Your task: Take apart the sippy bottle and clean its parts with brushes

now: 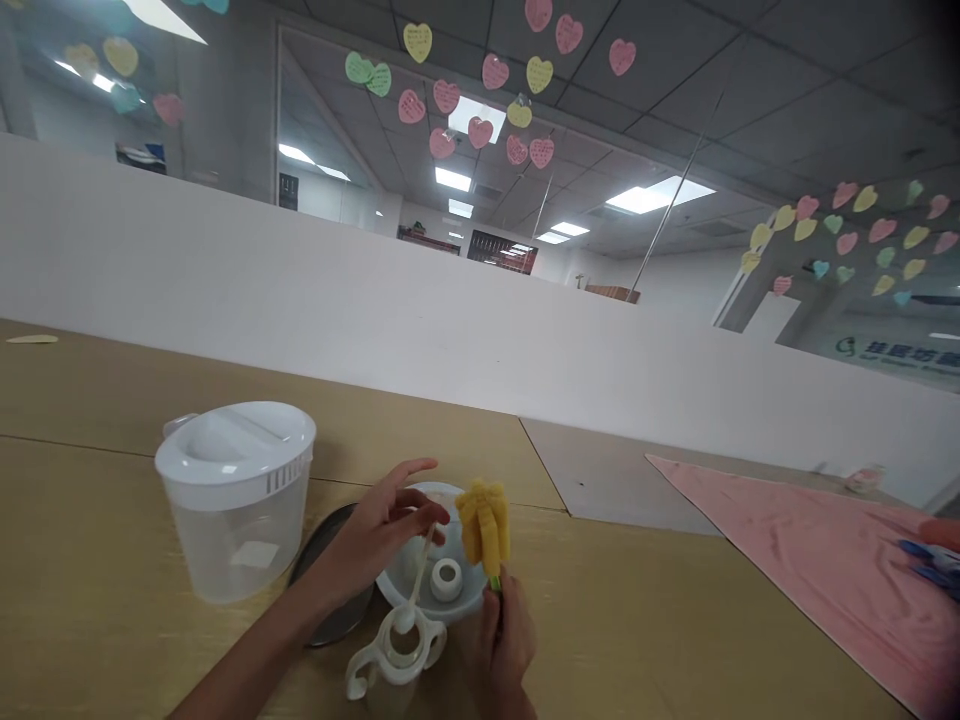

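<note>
My left hand [401, 522] is closed in a pinch at the top of a thin whitish stem [418, 580] with a rounded end. That end hangs over the mouth of a pale cup with two handles [401, 650]. In my right hand [508, 635] is the green handle of a yellow sponge brush [484, 522], its head upright. Behind the cup, a white bowl [466, 600] contains a small white ring-shaped piece [447, 579]. The bowl is partly hidden by the hands and brush.
A clear plastic pitcher with a white lid [236, 500] stands to the left. Beside it lies a dark oval tray [341, 610], partly under my left forearm. A pink cloth [810, 560] covers the right of the wooden table [637, 620]. A white partition [420, 330] borders the back.
</note>
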`<state>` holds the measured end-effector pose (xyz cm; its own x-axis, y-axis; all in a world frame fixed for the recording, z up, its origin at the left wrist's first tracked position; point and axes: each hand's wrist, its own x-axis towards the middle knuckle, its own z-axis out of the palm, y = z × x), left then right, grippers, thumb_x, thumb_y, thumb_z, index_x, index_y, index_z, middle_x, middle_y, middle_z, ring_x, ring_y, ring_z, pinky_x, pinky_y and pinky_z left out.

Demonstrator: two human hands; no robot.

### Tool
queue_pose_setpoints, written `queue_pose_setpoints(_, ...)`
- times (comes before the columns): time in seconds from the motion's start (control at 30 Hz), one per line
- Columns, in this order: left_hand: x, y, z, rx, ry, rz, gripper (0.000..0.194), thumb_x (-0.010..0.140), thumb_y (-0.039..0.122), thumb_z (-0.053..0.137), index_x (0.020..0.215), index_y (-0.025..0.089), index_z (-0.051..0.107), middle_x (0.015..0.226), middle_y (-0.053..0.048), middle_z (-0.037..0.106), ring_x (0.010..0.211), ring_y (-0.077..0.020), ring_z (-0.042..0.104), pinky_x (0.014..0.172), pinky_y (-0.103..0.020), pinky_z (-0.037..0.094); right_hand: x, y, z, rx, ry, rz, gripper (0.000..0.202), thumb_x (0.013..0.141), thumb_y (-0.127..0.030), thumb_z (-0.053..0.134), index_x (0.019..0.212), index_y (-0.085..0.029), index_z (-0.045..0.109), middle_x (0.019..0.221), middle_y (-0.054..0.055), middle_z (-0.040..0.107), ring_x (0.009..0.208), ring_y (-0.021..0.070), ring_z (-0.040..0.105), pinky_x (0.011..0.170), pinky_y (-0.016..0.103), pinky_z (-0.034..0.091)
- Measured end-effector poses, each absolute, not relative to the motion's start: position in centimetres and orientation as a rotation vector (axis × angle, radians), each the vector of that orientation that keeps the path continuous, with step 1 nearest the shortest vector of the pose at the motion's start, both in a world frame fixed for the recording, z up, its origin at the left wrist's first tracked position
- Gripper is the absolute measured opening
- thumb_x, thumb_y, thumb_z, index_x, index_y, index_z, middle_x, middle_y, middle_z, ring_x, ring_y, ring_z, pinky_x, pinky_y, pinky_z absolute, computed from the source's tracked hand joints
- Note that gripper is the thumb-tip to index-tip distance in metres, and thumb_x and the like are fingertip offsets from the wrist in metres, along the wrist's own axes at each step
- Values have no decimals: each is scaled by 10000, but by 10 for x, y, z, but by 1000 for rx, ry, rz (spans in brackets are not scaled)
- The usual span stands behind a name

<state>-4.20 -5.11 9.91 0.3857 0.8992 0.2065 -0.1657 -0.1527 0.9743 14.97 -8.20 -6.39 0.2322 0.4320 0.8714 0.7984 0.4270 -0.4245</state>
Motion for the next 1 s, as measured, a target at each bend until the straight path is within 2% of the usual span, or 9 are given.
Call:
queue_pose_setpoints(0.1,-41,-55,99,1400,718,1069,593,706,444,624,1203,200,410,733,38,586,490,-114,578,513,-263,472,146,-84,-54,-1175,-1476,-449,246,906,-305,465,1011,-175,645,812,103,705,669,199,670,575,275,522)
queue_pose_setpoints(0.2,-42,-57,100,1486,786,1123,537,729,417,608,1189,201,434,746,24,592,490,-98,544,467,-223,427,145,-82,-47,-1178,-1483,-507,243,909,-283,462,967,-167,668,785,111,711,640,196,675,548,269,528)
queue_pose_setpoints(0.33,-48,-55,99,1625,898,1158,468,764,396,583,1180,217,464,785,7,628,532,-107,557,503,-224,446,146,-82,-41,-1218,-1446,-490,281,914,-316,456,962,-159,684,801,119,716,646,194,680,561,262,532)
queue_pose_setpoints(0.43,-52,-53,99,1762,996,1155,441,771,354,585,1183,239,481,839,1,649,574,-111,566,562,-232,471,147,-83,-36,-1362,-1388,-401,302,925,-333,434,977,-164,679,745,85,715,571,168,662,493,224,499)
queue_pose_setpoints(0.53,-54,-55,102,1852,1041,1154,436,763,348,605,1174,247,500,859,-2,659,587,-116,570,581,-238,487,148,-84,-32,-1283,-1441,-478,250,920,-278,458,994,-153,662,711,63,706,530,140,639,481,203,479)
queue_pose_setpoints(0.67,-54,-61,107,1842,1035,1205,418,780,376,612,1167,261,504,866,3,683,605,-125,604,608,-243,514,150,-80,-32,-1078,-1554,-663,220,913,-181,472,1053,-107,625,754,90,703,570,128,642,532,202,482)
queue_pose_setpoints(0.83,-56,-65,114,1756,1042,1296,389,803,423,592,1153,268,524,886,1,718,777,-168,673,688,-246,537,152,-80,-30,-1118,-1511,-665,203,918,-205,474,1011,-118,632,709,71,689,519,118,613,495,211,461)
queue_pose_setpoints(1.0,-57,-67,120,1718,1009,1334,347,822,445,545,1102,241,569,1000,-23,715,954,-206,656,717,-245,546,144,-85,-27,-998,-1674,-585,224,905,-143,468,1098,-108,575,701,57,670,536,108,598,507,208,454)
